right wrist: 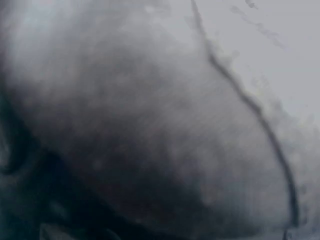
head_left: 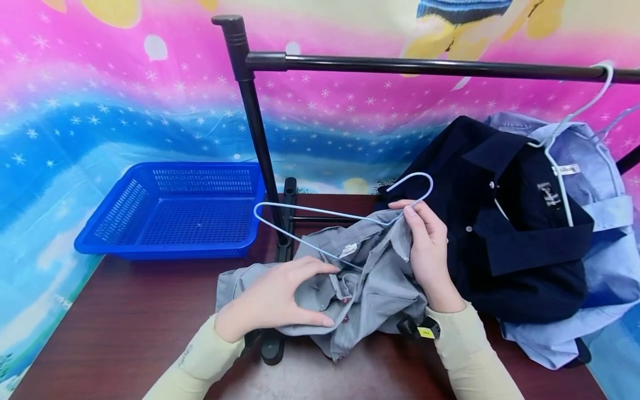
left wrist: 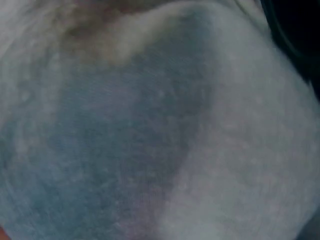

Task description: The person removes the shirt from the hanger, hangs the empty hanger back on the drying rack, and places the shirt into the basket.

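Note:
A gray button shirt (head_left: 385,300) lies bunched on the table, its collar area facing up. A light blue wire hanger (head_left: 419,173) slants across it. The hanger's left end sticks out past the collar, while its right part is hidden by the shirt and my hand. My right hand (head_left: 430,255) pinches the hanger below its hook together with the shirt's collar. My left hand (head_left: 272,294) rests on the shirt's front with thumb and fingers spread apart, near the lower hanger bar. Blurred gray cloth (left wrist: 135,130) fills the left wrist view; similar cloth (right wrist: 150,110) fills the right.
A blue plastic basket (head_left: 200,253) sits at the left on the dark red table (head_left: 130,322). A black garment rack (head_left: 400,65) spans the back; its post stands between basket and shirt. A navy shirt (head_left: 540,244) and a light blue shirt (head_left: 610,266) hang at the right.

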Demonstrator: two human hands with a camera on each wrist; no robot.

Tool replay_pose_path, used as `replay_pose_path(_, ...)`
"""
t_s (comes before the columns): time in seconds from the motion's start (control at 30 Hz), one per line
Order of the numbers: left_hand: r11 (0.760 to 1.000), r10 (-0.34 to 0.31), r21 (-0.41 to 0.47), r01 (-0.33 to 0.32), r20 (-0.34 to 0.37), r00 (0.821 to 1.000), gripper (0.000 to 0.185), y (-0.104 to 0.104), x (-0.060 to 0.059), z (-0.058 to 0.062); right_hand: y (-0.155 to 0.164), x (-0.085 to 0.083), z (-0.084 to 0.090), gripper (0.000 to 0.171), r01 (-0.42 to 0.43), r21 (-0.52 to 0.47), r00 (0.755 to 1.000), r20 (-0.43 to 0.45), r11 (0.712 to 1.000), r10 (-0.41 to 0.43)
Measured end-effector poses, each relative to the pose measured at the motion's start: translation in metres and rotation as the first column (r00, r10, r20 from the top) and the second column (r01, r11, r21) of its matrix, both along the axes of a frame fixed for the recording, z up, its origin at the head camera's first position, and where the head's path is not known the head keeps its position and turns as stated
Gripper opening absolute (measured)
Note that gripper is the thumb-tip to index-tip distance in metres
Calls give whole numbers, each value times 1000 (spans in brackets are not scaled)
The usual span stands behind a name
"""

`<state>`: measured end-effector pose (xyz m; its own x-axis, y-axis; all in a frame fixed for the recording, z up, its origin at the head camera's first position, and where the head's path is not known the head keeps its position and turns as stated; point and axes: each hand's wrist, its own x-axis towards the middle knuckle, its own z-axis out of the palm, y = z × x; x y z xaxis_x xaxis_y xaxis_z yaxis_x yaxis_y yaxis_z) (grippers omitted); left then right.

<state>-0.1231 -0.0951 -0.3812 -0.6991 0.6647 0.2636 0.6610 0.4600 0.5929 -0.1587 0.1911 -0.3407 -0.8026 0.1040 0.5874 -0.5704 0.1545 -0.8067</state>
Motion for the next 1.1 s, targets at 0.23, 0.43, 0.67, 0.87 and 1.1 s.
replay_pose_path(0.23,984,-50,-172,46,-22,999,86,6,3,-6,9,-4,9,29,-11,109,999,-33,994,15)
replay_pose_path(0.43,961,-72,-271,56,-47,996,81,10,0,-13,17,-2,17,30,-115,138,992,70,984,106)
replay_pose_path(0.67,945,-74,-323,56,-42,996,67,16,-2,-16,18,-2,25,26,-186,72,974,147,980,174)
replay_pose_path(0.87,941,-61,-334,59,6,998,61,16,-2,-16,19,6,32,21,-323,5,921,234,946,313)
replay_pose_path(1.1,946,-86,-315,75,-23,996,59,16,-3,-15,13,14,51,15,-326,-57,940,85,944,330)
